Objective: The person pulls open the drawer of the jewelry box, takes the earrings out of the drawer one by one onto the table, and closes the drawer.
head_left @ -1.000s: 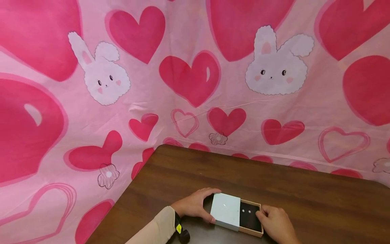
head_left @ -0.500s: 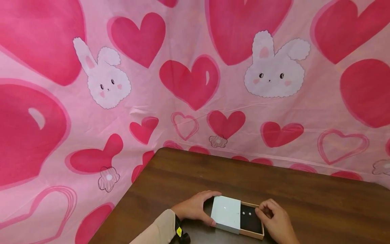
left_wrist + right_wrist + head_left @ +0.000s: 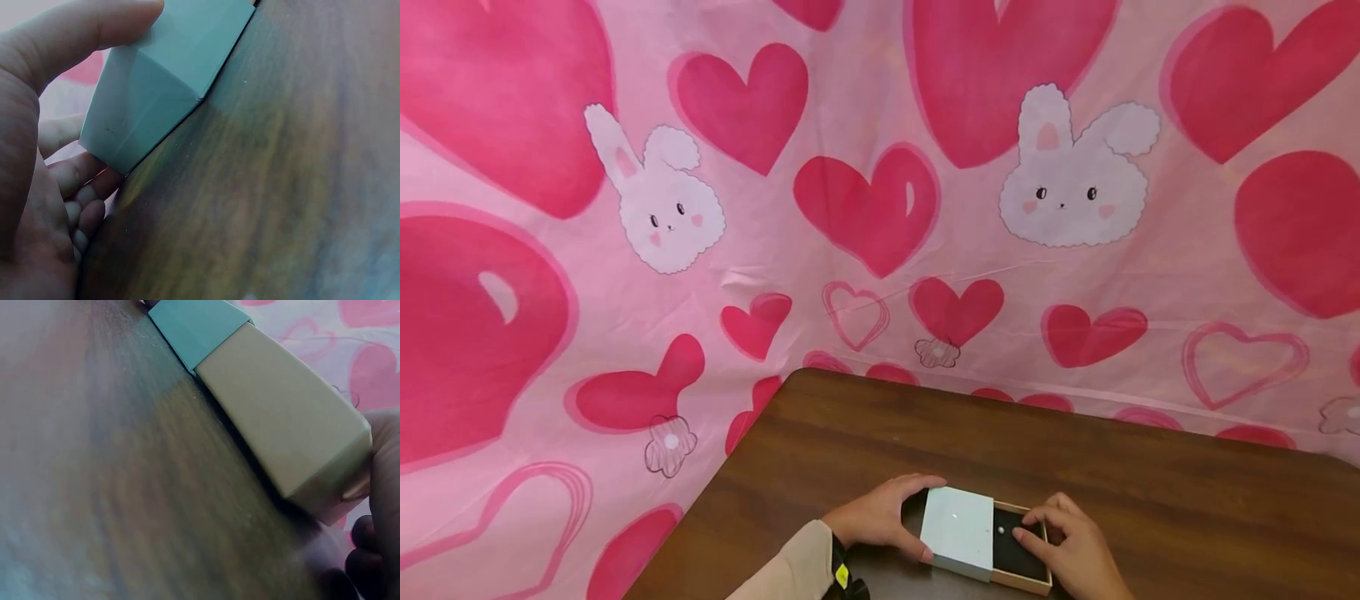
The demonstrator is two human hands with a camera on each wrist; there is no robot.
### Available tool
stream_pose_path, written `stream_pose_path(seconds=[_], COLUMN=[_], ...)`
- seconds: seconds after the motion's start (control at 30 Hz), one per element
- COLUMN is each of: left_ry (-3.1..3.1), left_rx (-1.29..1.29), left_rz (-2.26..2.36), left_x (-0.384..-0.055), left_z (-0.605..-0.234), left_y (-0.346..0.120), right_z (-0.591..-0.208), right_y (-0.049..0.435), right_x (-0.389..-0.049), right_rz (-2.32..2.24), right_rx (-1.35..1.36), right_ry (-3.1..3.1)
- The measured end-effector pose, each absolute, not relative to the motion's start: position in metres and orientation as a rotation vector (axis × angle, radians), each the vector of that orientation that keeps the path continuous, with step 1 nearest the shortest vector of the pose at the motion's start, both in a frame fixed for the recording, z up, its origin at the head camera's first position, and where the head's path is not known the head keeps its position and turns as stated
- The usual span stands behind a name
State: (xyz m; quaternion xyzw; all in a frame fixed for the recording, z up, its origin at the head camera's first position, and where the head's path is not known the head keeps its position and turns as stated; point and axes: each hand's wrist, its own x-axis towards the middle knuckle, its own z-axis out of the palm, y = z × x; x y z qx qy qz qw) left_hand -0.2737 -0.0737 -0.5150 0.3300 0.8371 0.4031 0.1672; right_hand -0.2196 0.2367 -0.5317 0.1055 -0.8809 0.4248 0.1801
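Observation:
A small gift box lies on the table in the head view, its pale mint sleeve (image 3: 957,532) covering the left part. From the sleeve's right side a tan drawer (image 3: 281,406) sticks out, lined with a black pad (image 3: 1021,562). On that pad one white pearl-like stud (image 3: 1001,530) shows; a second one is hidden by fingers. My left hand (image 3: 880,512) grips the sleeve's left end between thumb and fingers. Over the pad, my right hand (image 3: 1071,546) has thumb and index finger almost together where the second stud sat; whether they pinch it is hidden.
The dark brown wooden table (image 3: 880,433) extends behind and right of the box. A pink cloth (image 3: 850,217) with red hearts and white rabbits hangs beyond its far and left edges. A black strap (image 3: 841,571) with a yellow mark circles my left wrist.
My right hand has let go of the drawer's right edge and moved left over the black pad, covering the right stud. My left hand keeps its hold on the sleeve.

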Motion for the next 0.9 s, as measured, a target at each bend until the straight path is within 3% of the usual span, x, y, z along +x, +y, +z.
stream_pose_path(seconds=[0.53,0.9], left_ry=[2.380,2.371], left_rx=[0.901,0.927], left_rz=[1.145,1.160], left_x=[-0.271,-0.271], left_z=[-0.517,-0.516], left_y=[-0.071,-0.071], right_z=[-0.546,-0.535], right_y=[0.237,0.235], right_x=[-0.223,-0.222], right_rz=[1.134,1.217], right_rx=[0.460,0.370], right_ry=[-2.381,-2.520])
